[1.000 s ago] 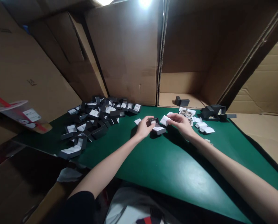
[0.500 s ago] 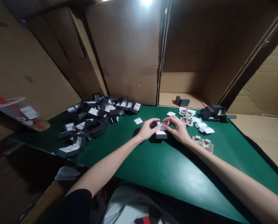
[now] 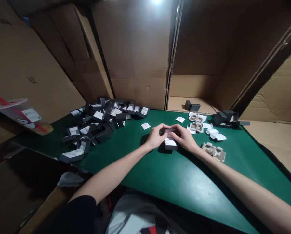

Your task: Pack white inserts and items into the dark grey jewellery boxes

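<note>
Black box (image 3: 171, 147), white-lined, held between two hands near the centre of the frame.
Left hand (image 3: 156, 137) and right hand (image 3: 185, 137) curl round its raised lid from either side, thumbs against the white inside. More boxes (image 3: 103, 134) heap left of centre; beige trays (image 3: 213, 151) lie on the green table (image 3: 155, 172) right of centre.

Green tabletop (image 3: 145, 172) — cardboard panels (image 3: 135, 58) — bright light (image 3: 156, 1).

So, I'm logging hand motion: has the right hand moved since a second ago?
Yes: judged against the upright cardboard edge, the right hand has come left and towards the camera, now at the open black box.
</note>
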Demonstrator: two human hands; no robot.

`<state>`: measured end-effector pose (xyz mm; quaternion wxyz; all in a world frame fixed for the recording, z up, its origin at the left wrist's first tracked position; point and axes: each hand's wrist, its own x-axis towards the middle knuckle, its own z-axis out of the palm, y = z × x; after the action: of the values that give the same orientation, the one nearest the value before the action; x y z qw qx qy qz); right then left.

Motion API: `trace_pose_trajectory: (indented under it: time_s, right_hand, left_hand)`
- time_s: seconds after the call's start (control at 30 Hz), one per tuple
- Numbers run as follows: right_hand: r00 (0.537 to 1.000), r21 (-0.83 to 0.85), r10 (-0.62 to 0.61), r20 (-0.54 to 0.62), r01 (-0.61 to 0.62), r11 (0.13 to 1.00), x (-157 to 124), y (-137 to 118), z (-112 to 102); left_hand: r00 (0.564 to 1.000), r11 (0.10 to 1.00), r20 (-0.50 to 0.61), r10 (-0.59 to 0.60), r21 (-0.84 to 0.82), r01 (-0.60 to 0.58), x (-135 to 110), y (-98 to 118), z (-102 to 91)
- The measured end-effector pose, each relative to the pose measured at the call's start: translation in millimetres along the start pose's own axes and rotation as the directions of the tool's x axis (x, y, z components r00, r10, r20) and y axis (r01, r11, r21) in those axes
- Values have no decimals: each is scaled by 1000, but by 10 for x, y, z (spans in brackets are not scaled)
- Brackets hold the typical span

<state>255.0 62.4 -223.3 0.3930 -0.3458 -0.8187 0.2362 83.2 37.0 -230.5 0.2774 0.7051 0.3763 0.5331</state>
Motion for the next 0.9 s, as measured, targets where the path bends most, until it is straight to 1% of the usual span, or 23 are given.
trace_pose_trajectory:
  time_s: [0.07,0.13,0.2,0.3,0.37,0.43,0.5,0.6,0.77,0.83,0.9]
  right_hand:
    - [1000,4,2,28,-2,1000,-6,-42,1]
    - [998,53,14,69,-18,998,-12,-58,-3]
    - [992,114,47,117,-60,992,-13,-35,-5]
    - [987,163,94,128,-114,980,-5,49,10]
    - [987,178,114,112,-133,975,-1,93,31]
    - [989,177,119,90,-134,975,-3,104,52]
    - [992,150,104,68,-113,982,-11,79,62]
    - [997,66,69,40,-71,995,-29,16,54]
    - [999,-58,-37,7,37,998,-74,-15,46]
    - [998,-102,-61,1,61,993,-89,5,77]
    - [999,-110,-49,-9,47,993,-74,21,107]
  left_hand:
    - [999,999,-49,11,45,-9,-9,32,12]
    - [997,997,-74,16,83,-10,-18,60,23]
    - [995,993,-102,8,117,3,-26,81,30]
    - [997,984,-75,9,178,4,-42,97,34]
    - [999,978,-38,17,208,-8,-53,103,34]
    - [1000,976,-27,17,217,-10,-62,110,34]
    - [999,978,-42,7,208,2,-68,116,35]
    - [998,981,-66,7,193,6,-72,111,34]
    - [997,981,-68,40,191,-27,-76,76,15]
    - [998,981,-57,36,191,-24,-77,75,6]
    - [999,982,-24,39,187,-34,-73,76,-4]
